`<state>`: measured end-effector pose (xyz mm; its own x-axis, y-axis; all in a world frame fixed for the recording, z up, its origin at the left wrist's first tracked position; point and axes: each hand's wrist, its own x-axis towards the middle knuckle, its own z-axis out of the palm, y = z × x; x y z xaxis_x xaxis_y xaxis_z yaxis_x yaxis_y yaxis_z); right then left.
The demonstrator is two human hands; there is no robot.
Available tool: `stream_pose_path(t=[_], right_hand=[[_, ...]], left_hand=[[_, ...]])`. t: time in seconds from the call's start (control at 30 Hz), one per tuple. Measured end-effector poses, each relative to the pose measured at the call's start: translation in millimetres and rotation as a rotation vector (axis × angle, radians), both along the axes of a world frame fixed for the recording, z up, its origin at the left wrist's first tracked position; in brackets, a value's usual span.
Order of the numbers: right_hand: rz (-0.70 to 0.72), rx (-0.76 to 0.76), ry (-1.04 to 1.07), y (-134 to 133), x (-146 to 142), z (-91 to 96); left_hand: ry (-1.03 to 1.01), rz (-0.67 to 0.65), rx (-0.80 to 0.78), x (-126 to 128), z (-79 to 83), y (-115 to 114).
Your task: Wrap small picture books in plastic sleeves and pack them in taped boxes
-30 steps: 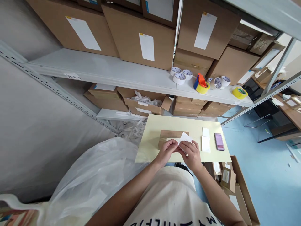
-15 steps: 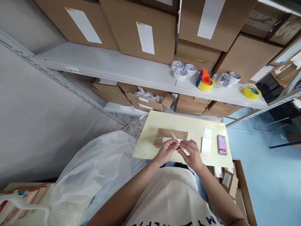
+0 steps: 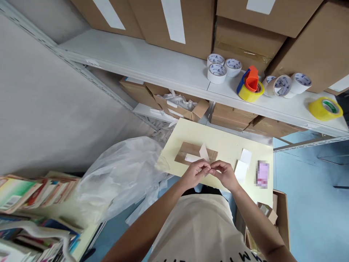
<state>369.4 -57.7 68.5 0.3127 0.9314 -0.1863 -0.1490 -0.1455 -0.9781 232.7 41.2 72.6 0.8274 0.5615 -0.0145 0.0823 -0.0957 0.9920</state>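
Note:
My left hand (image 3: 196, 172) and my right hand (image 3: 224, 174) meet fingertip to fingertip over the front of the pale yellow table. Both are closed in a pinch at the lower end of a white paper slip (image 3: 204, 153), perhaps a label, which stands up from the fingers. Beneath and beyond it lies a flat brown cardboard box (image 3: 183, 148) with a white label (image 3: 192, 158) on top. To the right of my right hand are two stacks of white paper slips (image 3: 241, 171) and a pixelated purple item (image 3: 263, 174).
Behind the table (image 3: 231, 136) stands a shelf (image 3: 131, 52) with white tape rolls (image 3: 217, 74), a tape dispenser (image 3: 251, 85) and large cartons (image 3: 174, 22). A big translucent plastic bag (image 3: 120, 174) bulges on the left, near books (image 3: 51, 193). An open carton (image 3: 283, 218) stands at lower right.
My hands have drawn together until the fingertips meet, and the white slip now stands more upright with its face showing. The head view has shifted, bringing the books at left into view.

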Motion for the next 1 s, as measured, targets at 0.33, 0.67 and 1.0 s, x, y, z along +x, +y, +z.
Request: stream_pose_path(t=[0.33,0.67,1.0], right_hand=[[0.083,-0.070,0.133,15,-4,-8.4],[-0.185,-0.024,0.111,28,-44,3.3],[-0.437,0.006,0.067,17,-71,-0.7]], left_hand=[[0.054,0.019,-0.131,-15,-4.7,1],[0.118,0.030,-0.329,-48,0.4,39],[0.117,0.361,-0.520,-97,5.1,91]])
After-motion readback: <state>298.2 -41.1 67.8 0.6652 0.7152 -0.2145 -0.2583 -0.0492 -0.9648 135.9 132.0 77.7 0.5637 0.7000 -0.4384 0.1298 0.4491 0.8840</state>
